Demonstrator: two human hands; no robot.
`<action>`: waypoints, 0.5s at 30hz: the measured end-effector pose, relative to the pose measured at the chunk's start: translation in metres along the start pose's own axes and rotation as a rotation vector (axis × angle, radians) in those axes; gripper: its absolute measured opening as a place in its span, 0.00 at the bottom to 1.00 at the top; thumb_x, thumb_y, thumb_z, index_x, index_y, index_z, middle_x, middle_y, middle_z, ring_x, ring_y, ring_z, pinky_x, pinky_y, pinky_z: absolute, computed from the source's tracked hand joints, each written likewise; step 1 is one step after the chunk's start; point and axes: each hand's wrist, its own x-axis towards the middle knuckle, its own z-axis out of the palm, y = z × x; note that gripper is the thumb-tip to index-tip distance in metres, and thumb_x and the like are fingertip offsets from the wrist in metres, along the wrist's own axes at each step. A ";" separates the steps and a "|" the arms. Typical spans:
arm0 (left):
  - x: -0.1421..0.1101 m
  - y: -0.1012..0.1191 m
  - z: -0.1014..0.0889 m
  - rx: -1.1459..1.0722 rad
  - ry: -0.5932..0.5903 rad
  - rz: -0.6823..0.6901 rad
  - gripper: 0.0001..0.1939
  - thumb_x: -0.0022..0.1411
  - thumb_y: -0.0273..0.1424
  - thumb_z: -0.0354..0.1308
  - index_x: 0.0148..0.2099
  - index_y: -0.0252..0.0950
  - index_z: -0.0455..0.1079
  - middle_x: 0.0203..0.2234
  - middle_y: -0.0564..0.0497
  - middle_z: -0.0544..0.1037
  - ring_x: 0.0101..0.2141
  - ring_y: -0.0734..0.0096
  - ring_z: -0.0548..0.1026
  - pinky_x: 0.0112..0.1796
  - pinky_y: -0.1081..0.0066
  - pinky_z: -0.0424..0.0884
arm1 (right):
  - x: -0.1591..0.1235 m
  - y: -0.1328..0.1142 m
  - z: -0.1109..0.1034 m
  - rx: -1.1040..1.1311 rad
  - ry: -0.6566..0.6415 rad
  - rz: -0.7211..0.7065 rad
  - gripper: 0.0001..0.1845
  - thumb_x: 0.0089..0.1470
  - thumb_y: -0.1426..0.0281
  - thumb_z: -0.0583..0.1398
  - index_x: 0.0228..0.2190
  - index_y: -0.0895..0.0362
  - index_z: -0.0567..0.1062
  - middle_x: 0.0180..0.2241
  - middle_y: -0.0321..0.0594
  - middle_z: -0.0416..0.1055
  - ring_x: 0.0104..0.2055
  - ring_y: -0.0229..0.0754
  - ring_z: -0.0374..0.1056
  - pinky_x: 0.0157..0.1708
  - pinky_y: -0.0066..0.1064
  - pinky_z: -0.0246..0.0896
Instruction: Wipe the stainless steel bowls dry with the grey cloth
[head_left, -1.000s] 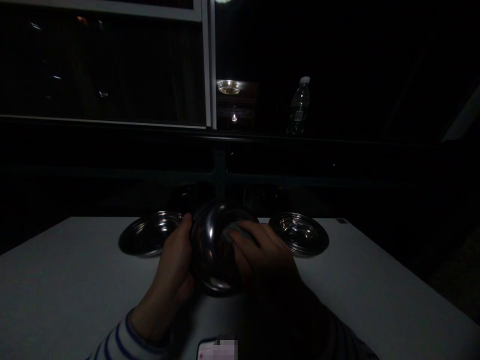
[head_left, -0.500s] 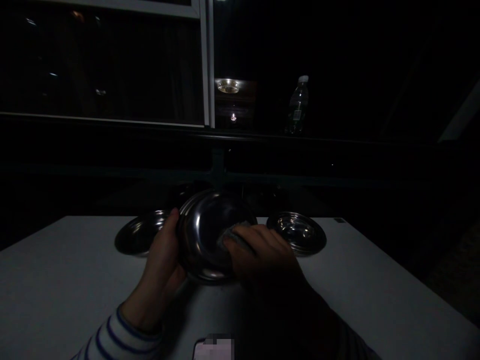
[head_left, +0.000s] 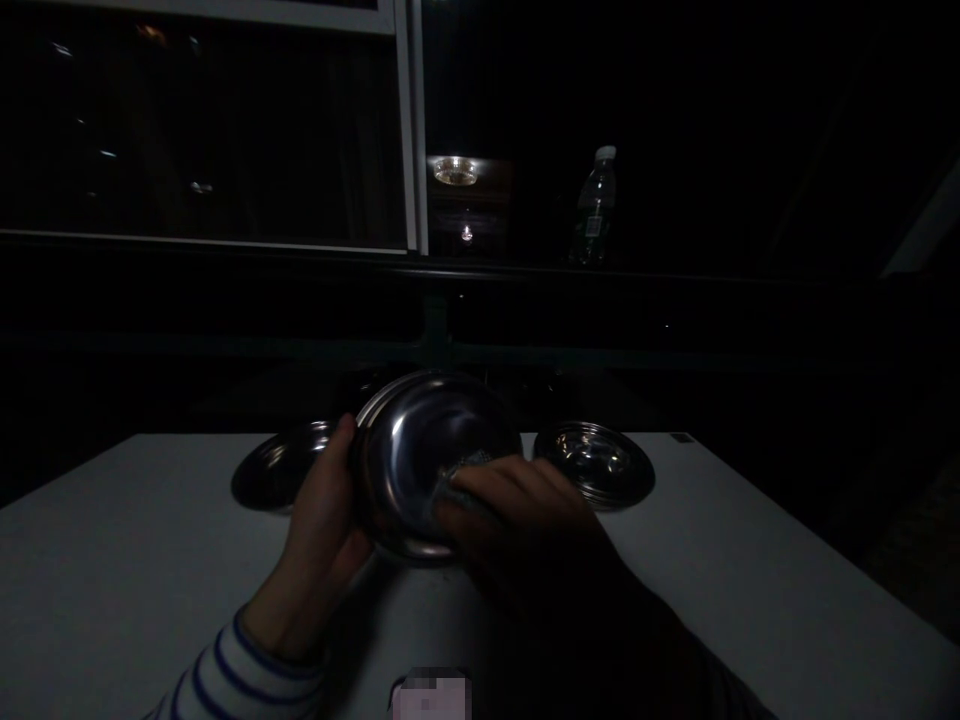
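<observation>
Held bowl [head_left: 420,430] is up a bit vs. 1 sec ago, over the surface [head_left: 180,560]. L grip [head_left: 326,510] is half closed on its side; R grip [head_left: 529,510] curls round 1 gray pad [head_left: 444,493], touching it. 1 dish [head_left: 274,475] back L, 1+ dishes [head_left: 592,460] back R.

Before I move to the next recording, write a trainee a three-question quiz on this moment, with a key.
1. Multiple choice: what does the left hand hold?
A) a phone
B) a metal bowl
C) a bottle

2. True or false: the right hand is empty.

3. Fill in: the clear bottle beyond the table has a ____ cap.

Key:
1. B
2. False; it holds a greyish wad against the metal bowl. The wad's material is too dark to tell.
3. white
</observation>
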 end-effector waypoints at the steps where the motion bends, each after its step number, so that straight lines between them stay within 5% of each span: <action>1: 0.000 0.000 0.000 -0.008 0.005 0.019 0.11 0.62 0.32 0.51 0.34 0.34 0.73 0.15 0.54 0.73 0.17 0.75 0.71 0.20 0.77 0.69 | 0.000 0.001 -0.001 -0.012 0.007 0.012 0.10 0.56 0.71 0.54 0.39 0.54 0.72 0.43 0.38 0.71 0.39 0.42 0.62 0.32 0.34 0.52; 15: 0.004 0.001 -0.003 -0.054 -0.101 -0.029 0.13 0.64 0.31 0.48 0.31 0.33 0.71 0.17 0.53 0.77 0.16 0.75 0.73 0.23 0.77 0.72 | -0.002 0.005 -0.001 -0.024 0.036 0.040 0.10 0.56 0.72 0.54 0.39 0.56 0.73 0.42 0.40 0.71 0.38 0.42 0.61 0.32 0.33 0.51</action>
